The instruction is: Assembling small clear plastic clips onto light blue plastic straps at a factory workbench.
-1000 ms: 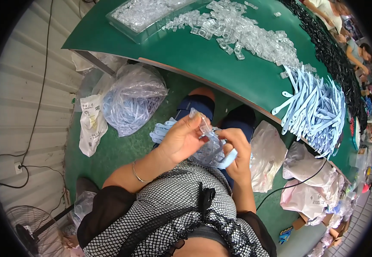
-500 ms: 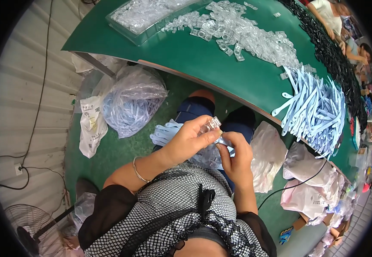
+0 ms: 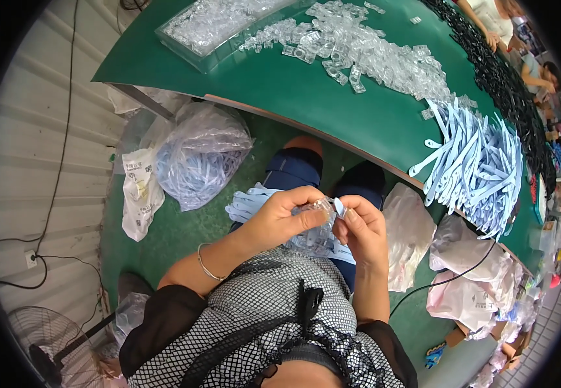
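A flat, light-blue, flexible-looking strap [image 3: 339, 207] is sitting between the hands, pinched by the right hand [image 3: 364, 226]; the left hand [image 3: 290, 215] is gripping a small, clear plastic piece [image 3: 322, 205]. Loosening fingertips would be risking a drop below them.

On table [image 3: 131, 64]: tray [image 3: 188, 55] of parts, left; heap of fittings [image 3: 384, 61], centre; pile of straps [image 3: 471, 168], right; farther right, row of strips [image 3: 503, 84]. On floor [image 3: 183, 242]: sack [image 3: 206, 152], left; bag [image 3: 139, 207] between sack and wall [image 3: 34, 161]; more bags [image 3: 409, 239], right.
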Motion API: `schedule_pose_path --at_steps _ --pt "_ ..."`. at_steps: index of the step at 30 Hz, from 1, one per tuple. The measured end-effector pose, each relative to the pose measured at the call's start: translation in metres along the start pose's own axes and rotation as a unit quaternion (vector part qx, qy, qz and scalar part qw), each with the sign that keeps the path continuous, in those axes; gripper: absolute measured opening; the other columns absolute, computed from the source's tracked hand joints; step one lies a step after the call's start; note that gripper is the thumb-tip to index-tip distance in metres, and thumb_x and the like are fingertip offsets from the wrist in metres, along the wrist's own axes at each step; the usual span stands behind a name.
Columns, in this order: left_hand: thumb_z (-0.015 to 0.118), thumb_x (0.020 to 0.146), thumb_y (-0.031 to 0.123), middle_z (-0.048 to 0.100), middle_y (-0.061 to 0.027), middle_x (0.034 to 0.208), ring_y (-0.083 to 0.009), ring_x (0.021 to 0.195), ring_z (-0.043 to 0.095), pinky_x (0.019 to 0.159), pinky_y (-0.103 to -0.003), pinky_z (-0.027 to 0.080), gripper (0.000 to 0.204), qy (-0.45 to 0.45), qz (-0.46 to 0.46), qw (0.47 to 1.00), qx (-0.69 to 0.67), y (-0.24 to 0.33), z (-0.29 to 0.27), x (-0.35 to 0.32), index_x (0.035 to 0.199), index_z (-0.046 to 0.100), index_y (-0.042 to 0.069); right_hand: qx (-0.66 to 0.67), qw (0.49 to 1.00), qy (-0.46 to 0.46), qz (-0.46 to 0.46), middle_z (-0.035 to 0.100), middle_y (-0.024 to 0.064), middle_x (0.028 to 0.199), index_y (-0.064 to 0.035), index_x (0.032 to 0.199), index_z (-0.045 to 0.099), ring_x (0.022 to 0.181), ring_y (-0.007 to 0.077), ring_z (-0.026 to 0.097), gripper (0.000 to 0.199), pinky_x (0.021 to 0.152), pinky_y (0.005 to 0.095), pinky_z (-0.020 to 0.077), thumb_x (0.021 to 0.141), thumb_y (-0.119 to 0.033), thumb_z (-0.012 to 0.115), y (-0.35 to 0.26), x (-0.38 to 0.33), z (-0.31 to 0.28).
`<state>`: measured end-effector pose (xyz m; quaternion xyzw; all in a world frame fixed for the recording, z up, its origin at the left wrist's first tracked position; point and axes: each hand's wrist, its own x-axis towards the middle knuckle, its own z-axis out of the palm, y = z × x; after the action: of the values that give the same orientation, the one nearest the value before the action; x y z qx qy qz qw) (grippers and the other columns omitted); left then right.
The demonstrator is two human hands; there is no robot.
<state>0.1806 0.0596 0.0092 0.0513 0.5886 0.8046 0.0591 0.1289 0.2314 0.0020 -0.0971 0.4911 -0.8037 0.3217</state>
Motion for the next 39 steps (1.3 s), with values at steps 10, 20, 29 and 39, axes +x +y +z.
schedule_pose_path --at_steps 10,20,29,39 --pt "0.047 0.092 0.027 0.042 0.0021 0.076 -0.0056 0.065 0.036 0.059 -0.020 0.031 0.023 0.020 -0.029 0.998 -0.058 -0.007 0.004 -0.006 0.090 0.045 0.005 0.099 0.993 -0.059 0.034 0.049 0.0014 0.064 0.0015 0.100 0.049 0.046 0.0055 0.039 0.024 0.043 0.0189 0.0281 0.085 -0.017 0.056 0.003 0.002 0.006" --pt "0.044 0.092 0.026 0.039 0.0006 0.073 -0.0060 0.063 0.032 0.056 -0.019 0.028 0.023 -0.012 -0.044 0.960 -0.275 -0.011 0.004 -0.006 0.089 0.043 0.003 0.045 0.995 -0.063 0.060 0.051 0.0008 0.064 -0.0018 0.097 0.051 0.049 0.0027 0.041 0.017 0.040 0.0146 0.0249 0.086 -0.013 0.055 0.007 0.001 0.003" --pt "0.042 0.093 0.026 0.041 0.0012 0.074 -0.0056 0.062 0.033 0.056 -0.019 0.029 0.022 -0.008 -0.080 0.964 -0.253 -0.020 0.005 -0.011 0.091 0.044 0.004 0.085 0.994 -0.049 0.042 0.051 0.0008 0.063 -0.0017 0.098 0.050 0.048 0.0023 0.036 0.017 0.041 0.0155 0.0237 0.087 -0.013 0.054 0.013 -0.002 0.007" --pt "0.050 0.089 0.013 0.044 0.0027 0.072 -0.0021 0.066 0.038 0.056 -0.018 0.032 0.010 0.038 -0.074 0.987 0.139 -0.002 -0.002 -0.011 0.087 0.048 0.004 -0.425 0.879 0.060 -0.206 0.051 0.0076 0.090 -0.0029 0.075 0.055 0.068 0.0121 0.048 0.005 0.059 0.0246 0.0389 0.076 -0.004 0.059 0.008 -0.006 0.021"
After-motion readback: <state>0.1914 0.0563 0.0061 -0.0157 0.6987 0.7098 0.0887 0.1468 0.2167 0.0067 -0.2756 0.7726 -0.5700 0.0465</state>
